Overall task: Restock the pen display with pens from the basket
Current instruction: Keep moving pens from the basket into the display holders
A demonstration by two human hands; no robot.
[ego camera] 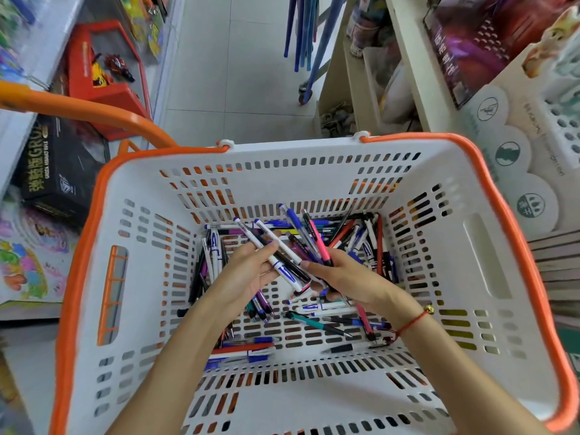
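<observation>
**Desk:** What do I have on the head camera?

**Operator:** A shop aisle, seen from above. I see a white basket (317, 171) with an orange rim filling the view, its floor strewn with loose pens (317, 323). Both forearms reach in from six o'clock.

**Desk:** And the hands?

**Operator:** They meet over the middle of the basket. My left hand (248, 271) has its fingers curled round a bunch of white and black pens (282, 265), the tips fanned toward eleven o'clock. My right hand (340, 277) grips a second bunch, a pink pen (318, 243) and a blue one (293, 219) among them, pointing toward twelve. The two bunches cross between the hands; whether they touch I cannot tell. A red cord (411, 323) circles the right wrist.

**Desk:** The pen display?

**Operator:** At two o'clock, on the shelving beside the basket: a pale display (561, 127) pierced with round holes.

**Desk:** Anything else?

**Operator:** An orange handle (84, 109) at ten o'clock, boxed toys (59, 171) at nine.
</observation>
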